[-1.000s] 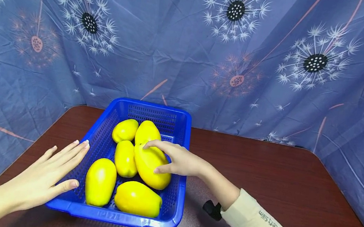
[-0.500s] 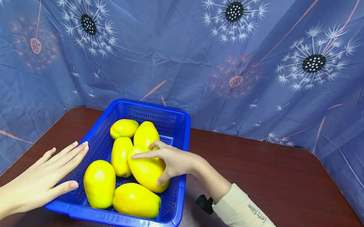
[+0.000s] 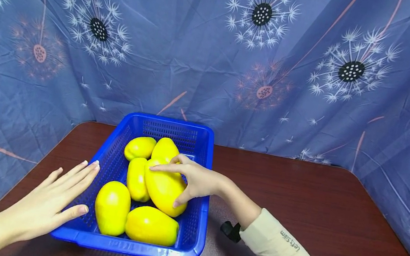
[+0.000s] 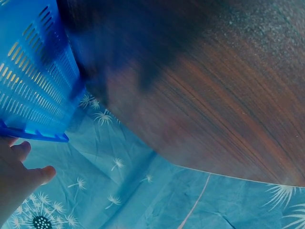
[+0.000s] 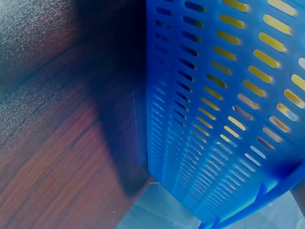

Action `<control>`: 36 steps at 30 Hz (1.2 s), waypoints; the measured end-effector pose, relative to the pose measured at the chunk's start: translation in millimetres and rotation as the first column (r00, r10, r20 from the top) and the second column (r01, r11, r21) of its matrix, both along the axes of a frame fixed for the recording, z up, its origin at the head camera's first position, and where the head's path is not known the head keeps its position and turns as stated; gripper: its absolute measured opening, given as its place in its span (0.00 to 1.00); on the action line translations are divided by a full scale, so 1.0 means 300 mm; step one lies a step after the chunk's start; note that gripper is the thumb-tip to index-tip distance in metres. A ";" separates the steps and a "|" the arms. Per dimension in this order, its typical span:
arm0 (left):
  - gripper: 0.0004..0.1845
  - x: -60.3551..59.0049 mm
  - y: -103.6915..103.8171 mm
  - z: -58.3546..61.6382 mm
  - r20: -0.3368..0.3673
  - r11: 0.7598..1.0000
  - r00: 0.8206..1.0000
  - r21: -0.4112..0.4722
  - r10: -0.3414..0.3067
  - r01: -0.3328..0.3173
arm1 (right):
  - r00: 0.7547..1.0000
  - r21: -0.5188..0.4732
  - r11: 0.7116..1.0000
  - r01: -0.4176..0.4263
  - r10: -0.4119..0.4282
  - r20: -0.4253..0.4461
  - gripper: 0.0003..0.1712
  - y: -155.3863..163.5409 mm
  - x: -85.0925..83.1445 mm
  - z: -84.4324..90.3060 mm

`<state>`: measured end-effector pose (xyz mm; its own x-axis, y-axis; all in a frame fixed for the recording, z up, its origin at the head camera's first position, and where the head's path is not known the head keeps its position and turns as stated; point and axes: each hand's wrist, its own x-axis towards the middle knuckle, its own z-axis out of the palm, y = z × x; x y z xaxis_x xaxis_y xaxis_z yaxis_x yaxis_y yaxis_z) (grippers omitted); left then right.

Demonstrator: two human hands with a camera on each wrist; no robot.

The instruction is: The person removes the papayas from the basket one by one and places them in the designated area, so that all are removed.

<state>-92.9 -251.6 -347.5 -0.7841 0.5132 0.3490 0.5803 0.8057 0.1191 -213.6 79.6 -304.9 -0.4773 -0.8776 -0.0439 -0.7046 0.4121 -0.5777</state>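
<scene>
A blue perforated plastic basket holds several yellow mangoes, which lie loosely inside it. My right hand reaches over the basket's right rim and spans the large mango near the middle, index finger across its far end and thumb at its near right side. My left hand lies with straight fingers along the left rim. A smaller mango touches the spanned one. In the left wrist view, parts of the left fingers show under the basket rim. The right wrist view shows mostly the basket wall.
Brown wooden table extends to the right of the basket. Behind and around it hangs a blue dandelion-print cloth. Other mangoes lie at the near left, the near middle and the back of the basket.
My right hand has shifted slightly left and changed its finger position on the large mango, which moved a little left with the smaller one. My left hand stays in place.
</scene>
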 end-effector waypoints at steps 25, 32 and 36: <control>0.40 0.005 0.005 -0.005 0.031 1.000 0.999 -0.003 0.028 -0.028 | 0.909 -0.295 0.919 0.262 -0.132 0.396 0.51 0.068 -0.011 0.039; 0.40 0.006 0.007 -0.004 0.019 1.000 1.000 -0.006 0.024 -0.024 | 0.864 -0.360 0.881 0.307 -0.100 0.493 0.51 0.099 -0.021 0.063; 0.40 0.007 0.007 -0.003 0.021 1.000 0.999 -0.005 0.026 -0.026 | 0.845 -0.366 0.872 0.326 -0.094 0.527 0.51 0.125 -0.025 0.075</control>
<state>-90.9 -249.4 -348.3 -0.8046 0.4939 0.3298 0.5564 0.8211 0.1277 -221.2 117.1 -282.3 -0.6702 -0.7413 0.0356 -0.2153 0.1482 -0.9652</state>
